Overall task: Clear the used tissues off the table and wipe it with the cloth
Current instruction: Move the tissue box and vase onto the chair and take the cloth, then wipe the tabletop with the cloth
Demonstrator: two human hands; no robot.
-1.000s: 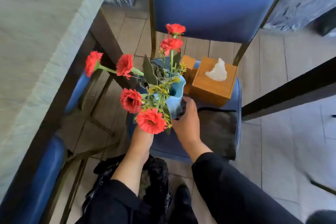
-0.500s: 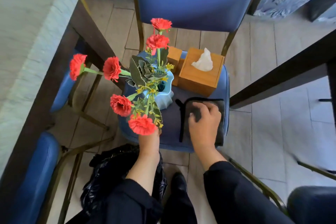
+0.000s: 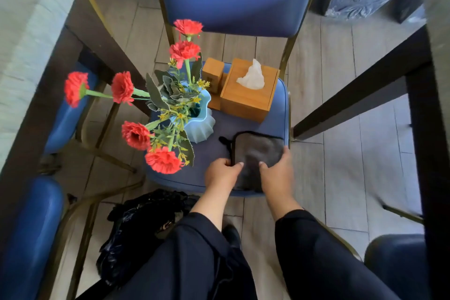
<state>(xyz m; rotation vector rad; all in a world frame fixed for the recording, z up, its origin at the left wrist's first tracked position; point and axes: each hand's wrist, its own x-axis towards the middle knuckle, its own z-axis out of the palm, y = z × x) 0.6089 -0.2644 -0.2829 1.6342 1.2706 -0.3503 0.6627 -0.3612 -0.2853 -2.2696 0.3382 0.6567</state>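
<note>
Hands, left [image 3: 222,173] and right [image 3: 276,173], grasp the grey cloth [image 3: 258,153] on a chair seat [image 3: 277,109]; wiping seemingly not yet begun.

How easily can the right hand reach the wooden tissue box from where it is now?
Probably yes. The right hand rests on the grey cloth, and only bare chair seat lies between it and the tissue box. The vase stands off to the left.
</note>
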